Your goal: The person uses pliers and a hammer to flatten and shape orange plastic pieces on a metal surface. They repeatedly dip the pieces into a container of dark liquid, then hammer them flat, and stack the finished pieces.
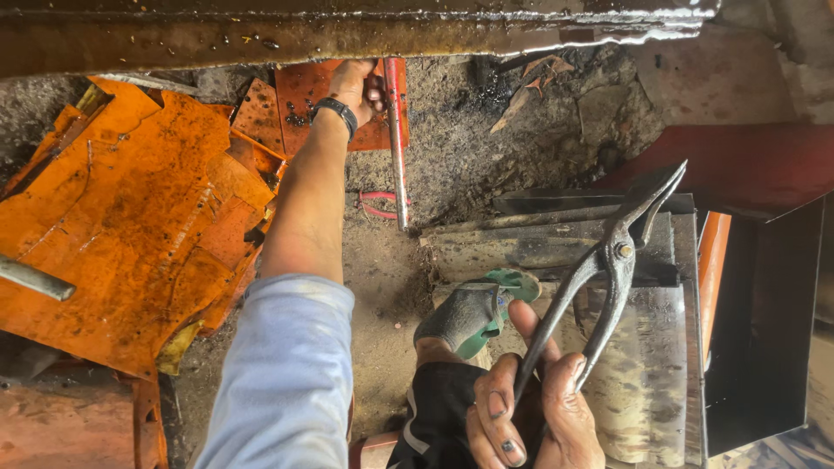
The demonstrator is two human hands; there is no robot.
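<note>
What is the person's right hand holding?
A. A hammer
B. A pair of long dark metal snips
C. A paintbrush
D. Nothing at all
B: the right hand grips the handles of long dark metal snips, blades pointing up and away, while the left hand reaches far forward to a red and silver rod.

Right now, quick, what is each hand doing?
Left hand: closed around the long red-tipped metal rod.
Right hand: closed on the handles of the dark metal tin snips.
</note>
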